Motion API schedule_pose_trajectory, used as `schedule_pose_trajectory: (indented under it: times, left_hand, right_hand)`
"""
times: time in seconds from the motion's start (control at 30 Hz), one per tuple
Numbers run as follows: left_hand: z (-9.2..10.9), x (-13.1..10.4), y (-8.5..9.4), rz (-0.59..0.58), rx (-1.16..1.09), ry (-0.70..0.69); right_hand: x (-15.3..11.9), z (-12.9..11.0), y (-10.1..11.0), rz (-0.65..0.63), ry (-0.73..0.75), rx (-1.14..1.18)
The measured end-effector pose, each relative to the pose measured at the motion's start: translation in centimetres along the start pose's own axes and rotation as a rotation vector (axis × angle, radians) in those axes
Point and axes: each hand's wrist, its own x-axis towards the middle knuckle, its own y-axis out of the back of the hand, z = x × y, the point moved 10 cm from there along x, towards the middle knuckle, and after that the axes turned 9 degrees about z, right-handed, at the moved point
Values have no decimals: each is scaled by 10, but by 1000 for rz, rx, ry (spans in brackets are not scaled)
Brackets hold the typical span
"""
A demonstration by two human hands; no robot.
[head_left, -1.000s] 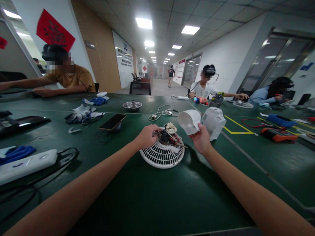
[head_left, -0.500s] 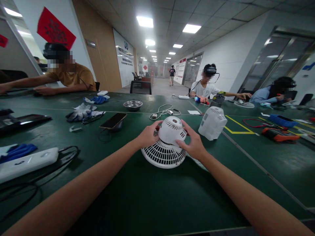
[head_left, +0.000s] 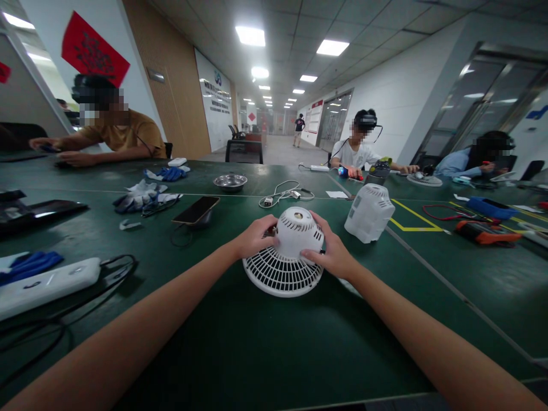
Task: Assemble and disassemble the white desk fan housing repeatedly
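Observation:
A white fan motor cover, domed and slotted, sits over the back of a round white fan grille that lies on the green table. My left hand is closed on the left side of this cover, its thumb near the lower edge. From the right, my right hand grips the cover, with its thumb across the front and its fingers behind. The far fingers of both hands are partly hidden. Just right of my right hand stands a white plastic housing with vents.
Beyond the fan lie a coiled white cable and a metal bowl. To the left are a phone, gloves and a white power strip. An orange multimeter lies right. Co-workers sit across the table.
The motor cover has tilted slightly and sits lower on the grille, both my hands moving with it. The grille has shifted a little toward me and left.

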Motion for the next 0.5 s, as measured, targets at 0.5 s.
schedule_pose_trajectory:
  times: [0.5]
  left_hand:
    - [8, -1, -10, -94, 67, 37]
  right_hand:
    - [0, 9, -3, -60, -30, -97]
